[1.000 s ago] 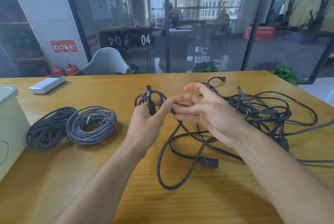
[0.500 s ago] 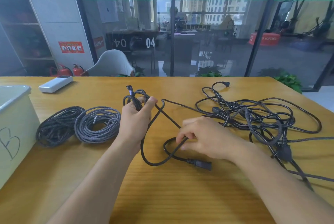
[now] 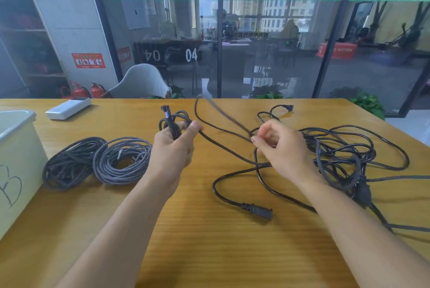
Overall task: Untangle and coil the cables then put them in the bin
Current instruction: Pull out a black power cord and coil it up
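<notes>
2 hands on the same braided cable [image 3: 223,145]: the left hand [image 3: 173,145] has its fingers wrapped round a small started coil [image 3: 173,122] (plug end sticking up), and the right hand [image 3: 277,145] pinches the cable's blurred raised loop. Right of that, a tangled pile of cables [image 3: 344,148] sprawls on the wooden table [image 3: 209,241]. 2 finished coils [image 3: 97,163] sit on the left, near the pale bin [image 3: 16,159].

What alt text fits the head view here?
Left hand grips a small started coil of braided cable while the right hand pinches its loose run above a wooden table. Two finished coils lie left; a black cable tangle lies right.
</notes>
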Motion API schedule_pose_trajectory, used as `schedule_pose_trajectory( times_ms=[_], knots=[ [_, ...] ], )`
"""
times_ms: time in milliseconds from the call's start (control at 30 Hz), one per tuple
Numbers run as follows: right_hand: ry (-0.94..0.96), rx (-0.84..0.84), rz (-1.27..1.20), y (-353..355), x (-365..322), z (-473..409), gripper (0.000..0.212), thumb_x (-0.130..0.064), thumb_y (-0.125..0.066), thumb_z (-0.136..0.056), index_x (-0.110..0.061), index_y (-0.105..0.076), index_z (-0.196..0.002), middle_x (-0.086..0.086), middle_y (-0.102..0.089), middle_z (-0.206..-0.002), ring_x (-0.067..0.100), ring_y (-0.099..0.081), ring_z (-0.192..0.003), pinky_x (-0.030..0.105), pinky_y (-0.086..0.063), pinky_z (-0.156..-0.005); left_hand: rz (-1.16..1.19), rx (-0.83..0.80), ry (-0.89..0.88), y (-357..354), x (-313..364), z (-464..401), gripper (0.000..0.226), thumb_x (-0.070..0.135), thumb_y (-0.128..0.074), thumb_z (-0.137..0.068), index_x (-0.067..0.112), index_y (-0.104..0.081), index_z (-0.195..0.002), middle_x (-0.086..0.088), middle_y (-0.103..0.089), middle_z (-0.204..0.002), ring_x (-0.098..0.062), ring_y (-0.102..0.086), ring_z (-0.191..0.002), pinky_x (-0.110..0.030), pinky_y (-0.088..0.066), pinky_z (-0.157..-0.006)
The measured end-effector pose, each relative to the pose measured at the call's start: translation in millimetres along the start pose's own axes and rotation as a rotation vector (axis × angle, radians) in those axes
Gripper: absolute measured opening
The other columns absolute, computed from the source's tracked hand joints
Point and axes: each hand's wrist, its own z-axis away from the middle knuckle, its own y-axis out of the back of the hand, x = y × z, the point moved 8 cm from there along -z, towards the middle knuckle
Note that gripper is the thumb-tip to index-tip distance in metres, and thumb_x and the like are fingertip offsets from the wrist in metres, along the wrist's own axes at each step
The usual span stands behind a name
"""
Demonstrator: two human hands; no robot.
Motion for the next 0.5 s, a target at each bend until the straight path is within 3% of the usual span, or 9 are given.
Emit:
schedule_pose_trajectory(
  times_ms=[100,233,333,400,500],
  knots=[
    [0.076,-0.224,0.092,-17.6,-6.5,3.1,0.009,-0.029,-0.064,-0.101,-0.031,-0.072,-0.105,-0.020,-0.072,-0.099,-0.004,-0.065,-0.096,0.027,-0.057,-0.087,0.043,0.001,-0.007,1.5,5.4,1.1,0.017,0.022,-0.058,-0.106,0.012,-0.066,-0.095,0.006,-0.024,-0.057,-0.013,-0.017,-0.050,-0.029,-0.015,-0.050],
    [0.149,-0.452,0.206,-36.4,-19.2,17.3,0.021,-0.049,-0.056,-0.103,-0.036,-0.072,-0.110,-0.025,-0.069,-0.107,-0.006,-0.060,-0.104,0.025,-0.045,-0.088,0.114,-0.009,-0.017,4.3,12.6,1.9,0.017,0.023,-0.057,-0.106,0.013,-0.064,-0.094,0.005,-0.021,-0.058,-0.015,-0.013,-0.052,-0.030,-0.013,-0.051],
    [0.134,-0.483,0.020,-41.7,-35.5,28.0,0.031,-0.048,-0.055,-0.104,-0.033,-0.068,-0.128,-0.022,-0.071,-0.110,-0.006,-0.063,-0.106,0.017,-0.048,-0.090,0.173,-0.076,-0.017,-0.2,17.1,3.1,0.017,0.024,-0.056,-0.106,0.012,-0.063,-0.096,0.005,-0.021,-0.058,-0.014,-0.013,-0.051,-0.030,-0.013,-0.049],
    [0.105,-0.466,-0.205,-43.1,-50.0,32.2,0.034,-0.044,-0.051,-0.106,-0.029,-0.065,-0.134,-0.016,-0.073,-0.103,0.001,-0.068,-0.094,0.021,-0.054,-0.085,0.185,-0.144,-0.021,-8.0,19.4,5.9,0.018,0.028,-0.058,-0.101,0.012,-0.063,-0.095,0.004,-0.019,-0.058,-0.014,-0.014,-0.050,-0.029,-0.013,-0.048],
    [0.201,-0.386,-0.269,-42.9,-73.9,38.9,0.024,-0.035,-0.050,-0.109,-0.029,-0.072,-0.112,-0.008,-0.061,-0.075,0.006,-0.053,-0.065,0.031,-0.044,-0.063,0.148,-0.206,-0.021,-18.6,19.0,10.8,0.028,0.038,-0.057,-0.097,0.012,-0.065,-0.093,0.005,-0.019,-0.056,-0.015,-0.012,-0.051,-0.027,-0.015,-0.048]
  ],
)
